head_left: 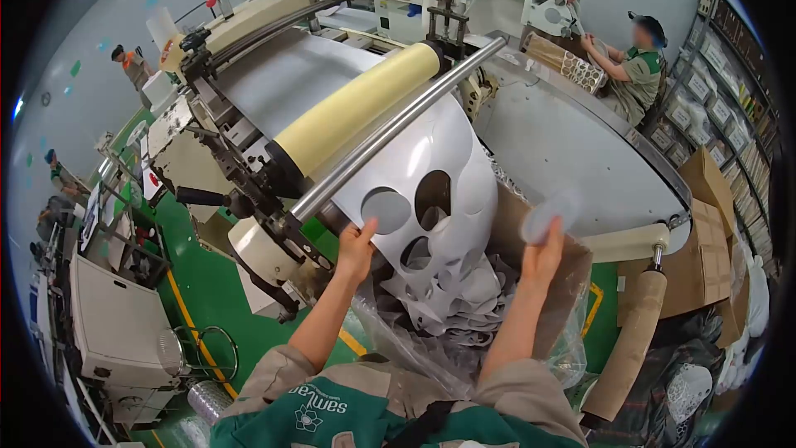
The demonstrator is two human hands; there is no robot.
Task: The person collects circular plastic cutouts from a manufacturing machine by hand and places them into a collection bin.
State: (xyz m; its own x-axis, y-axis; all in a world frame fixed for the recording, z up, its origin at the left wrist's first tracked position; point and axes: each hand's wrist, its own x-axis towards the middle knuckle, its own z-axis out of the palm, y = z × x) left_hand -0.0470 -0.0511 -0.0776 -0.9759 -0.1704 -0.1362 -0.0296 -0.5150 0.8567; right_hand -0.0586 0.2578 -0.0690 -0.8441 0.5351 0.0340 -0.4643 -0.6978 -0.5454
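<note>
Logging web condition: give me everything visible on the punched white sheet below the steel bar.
The white sheet is thin and glossy, apparently film or coated paper. It slopes down from around the steel bar, bowed and wavy. Large round openings pierce it; two look dark, the leftmost shows grey. Its lower part merges into crumpled, punched scrap in the brown box. The left hand is at its left edge; whether it grips is unclear.

Glossy white sheet (474, 168), smooth as plastic
Above it, a polished metal bar (402, 127); matt cardboard box (565, 284) at five o'clock.
</note>
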